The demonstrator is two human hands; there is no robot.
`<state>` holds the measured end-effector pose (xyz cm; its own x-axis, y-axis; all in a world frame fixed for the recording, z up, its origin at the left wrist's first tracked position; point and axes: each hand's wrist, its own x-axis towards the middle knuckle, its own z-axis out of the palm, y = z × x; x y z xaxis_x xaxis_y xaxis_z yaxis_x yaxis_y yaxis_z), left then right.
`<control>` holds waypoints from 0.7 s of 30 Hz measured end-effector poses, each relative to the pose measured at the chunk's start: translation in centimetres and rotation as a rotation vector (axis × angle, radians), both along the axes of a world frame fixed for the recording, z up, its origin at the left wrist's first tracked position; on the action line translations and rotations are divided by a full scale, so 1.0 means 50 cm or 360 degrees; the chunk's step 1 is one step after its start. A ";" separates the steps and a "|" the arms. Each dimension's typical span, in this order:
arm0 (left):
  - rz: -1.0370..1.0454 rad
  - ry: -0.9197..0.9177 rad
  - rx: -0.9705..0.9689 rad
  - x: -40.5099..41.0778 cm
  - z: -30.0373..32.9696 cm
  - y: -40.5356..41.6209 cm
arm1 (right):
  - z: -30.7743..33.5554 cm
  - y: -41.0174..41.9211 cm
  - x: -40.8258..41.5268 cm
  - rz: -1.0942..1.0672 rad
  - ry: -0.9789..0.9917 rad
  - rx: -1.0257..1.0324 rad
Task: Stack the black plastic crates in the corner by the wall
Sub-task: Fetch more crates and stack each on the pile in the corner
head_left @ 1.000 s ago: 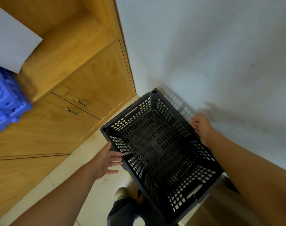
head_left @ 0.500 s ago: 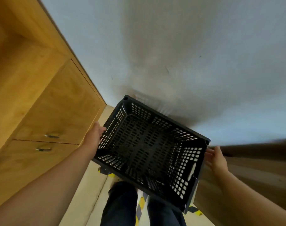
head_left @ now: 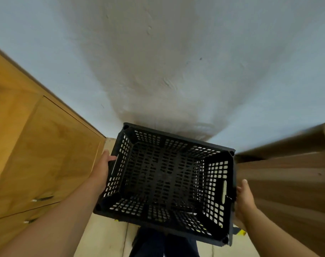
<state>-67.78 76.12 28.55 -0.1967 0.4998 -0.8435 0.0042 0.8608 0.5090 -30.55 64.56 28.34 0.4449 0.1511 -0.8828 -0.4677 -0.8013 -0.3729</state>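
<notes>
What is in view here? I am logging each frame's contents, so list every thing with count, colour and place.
black plastic crate: one, black, perforated and empty, centre, held above the floor close to the wall.
wall: one, pale blue-white, top and centre.
wooden cabinet: one, honey-coloured, left, with two metal handles low down.
wooden furniture: one, darker brown, right; blurred, type unclear.
floor: pale beige, below the crate.
yellow marking: small bits on the floor by the crate's lower right corner.
legs: dark trousers, bottom centre.
left hand: grip on the crate's left side.
right hand: grip on its right side.
</notes>
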 end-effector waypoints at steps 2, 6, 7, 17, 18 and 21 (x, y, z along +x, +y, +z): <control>0.0026 0.0018 0.0018 0.005 -0.011 0.007 | 0.009 0.009 0.004 -0.0008 0.0016 -0.0010; 0.0039 0.0052 0.0031 0.011 -0.020 0.011 | 0.008 0.025 0.027 0.0016 0.0060 -0.0016; 0.0039 0.0062 0.0031 0.012 -0.023 0.013 | 0.010 0.030 0.030 0.0042 0.0082 -0.0015; 0.0085 0.0056 -0.0013 0.024 -0.041 0.000 | -0.002 0.067 0.059 0.0062 0.0081 0.0081; 0.0093 0.0066 -0.0016 0.023 -0.042 -0.001 | -0.003 0.068 0.058 0.0061 0.0079 0.0090; 0.0074 0.0080 -0.0008 0.018 -0.043 -0.004 | 0.001 0.069 0.051 0.0072 0.0088 0.0110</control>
